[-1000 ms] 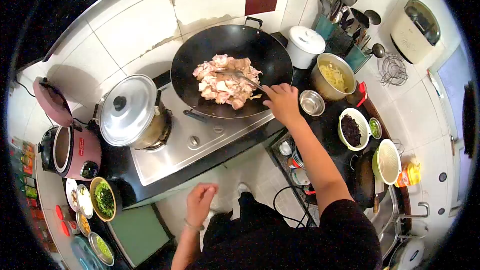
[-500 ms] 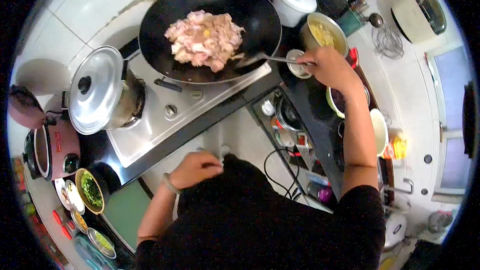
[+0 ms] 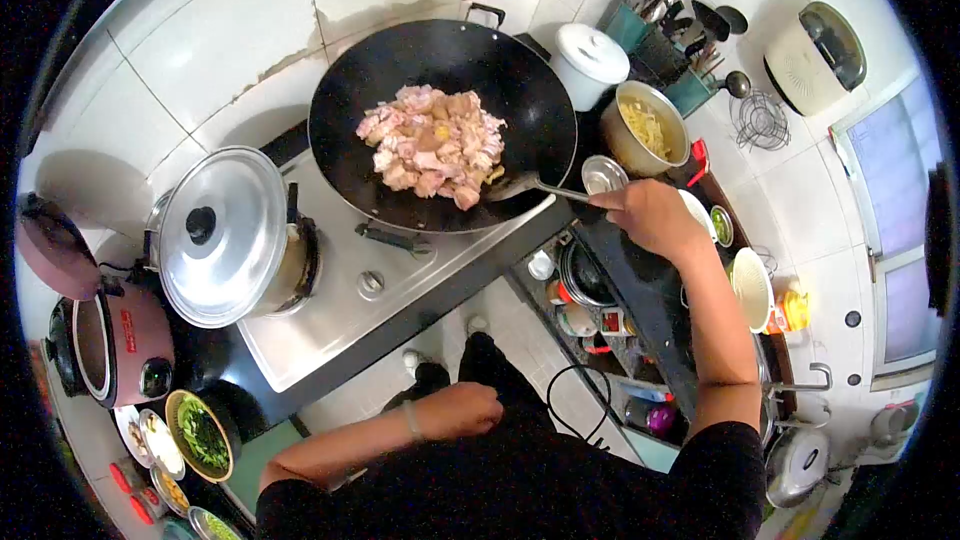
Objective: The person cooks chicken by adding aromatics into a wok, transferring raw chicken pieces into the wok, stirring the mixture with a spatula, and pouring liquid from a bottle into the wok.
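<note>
A large black wok [image 3: 340, 90] on the stove holds pieces of pale pink meat [image 3: 430, 145]. My right hand [image 3: 648, 215] grips the handle of a metal spatula [image 3: 563, 190], whose blade rests inside the wok's lower right edge, beside the meat. Just above that hand stands a small metal bowl [image 3: 604, 174]. My left hand [image 3: 470, 410] is closed in front of my body, away from the counter, with a bracelet on its wrist. Whether anything is in its fingers cannot be made out.
Left of the wok stands a lidded pot [image 3: 225, 240], then a pink cooker [image 3: 140, 340] and a bowl of greens [image 3: 202, 435]. On the right are a white lidded pot [image 3: 592, 55], a pot of yellow strips [image 3: 650, 130] and a cream basket [image 3: 752, 290].
The spatula has moved from the middle of the meat to the wok's lower right edge. My right hand has shifted right with it. My left hand has drawn in toward my body.
</note>
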The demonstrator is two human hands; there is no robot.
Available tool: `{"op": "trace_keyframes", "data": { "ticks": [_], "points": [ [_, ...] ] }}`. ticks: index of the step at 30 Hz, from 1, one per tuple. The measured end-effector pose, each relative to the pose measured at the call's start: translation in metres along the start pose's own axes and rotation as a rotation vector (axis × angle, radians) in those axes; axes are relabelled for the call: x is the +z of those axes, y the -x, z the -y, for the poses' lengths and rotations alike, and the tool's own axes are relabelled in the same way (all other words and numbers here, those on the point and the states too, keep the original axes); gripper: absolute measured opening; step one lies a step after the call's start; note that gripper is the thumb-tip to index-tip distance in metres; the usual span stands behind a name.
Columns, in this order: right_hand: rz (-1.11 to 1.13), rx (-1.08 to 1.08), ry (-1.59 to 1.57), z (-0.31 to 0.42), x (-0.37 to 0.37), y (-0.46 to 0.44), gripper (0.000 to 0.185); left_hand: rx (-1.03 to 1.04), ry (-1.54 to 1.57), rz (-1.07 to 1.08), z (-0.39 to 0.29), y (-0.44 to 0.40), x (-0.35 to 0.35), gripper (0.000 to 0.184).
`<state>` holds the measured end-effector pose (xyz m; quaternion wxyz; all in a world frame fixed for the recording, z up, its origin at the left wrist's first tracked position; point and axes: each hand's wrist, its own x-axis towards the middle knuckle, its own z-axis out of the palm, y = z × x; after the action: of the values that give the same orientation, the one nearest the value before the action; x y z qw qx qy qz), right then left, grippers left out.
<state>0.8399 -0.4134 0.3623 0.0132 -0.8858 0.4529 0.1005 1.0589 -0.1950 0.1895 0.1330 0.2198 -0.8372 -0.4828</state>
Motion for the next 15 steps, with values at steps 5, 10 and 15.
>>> {"op": "trace_keyframes", "data": {
  "ticks": [5, 10, 15],
  "points": [
    [0.062, -0.143, -0.074, 0.003, 0.005, -0.024, 0.03, 0.114, -0.007, -0.07, 0.002, -0.03, -0.014, 0.011],
    [0.052, -0.125, -0.249, 0.032, 0.07, -0.088, 0.036, 0.268, -0.018, -0.163, 0.027, -0.072, -0.009, 0.012],
    [-0.266, -0.127, -0.497, 0.03, 0.109, -0.171, 0.033, 0.065, 0.279, -0.222, 0.013, -0.07, -0.041, 0.011]
  ]
}}
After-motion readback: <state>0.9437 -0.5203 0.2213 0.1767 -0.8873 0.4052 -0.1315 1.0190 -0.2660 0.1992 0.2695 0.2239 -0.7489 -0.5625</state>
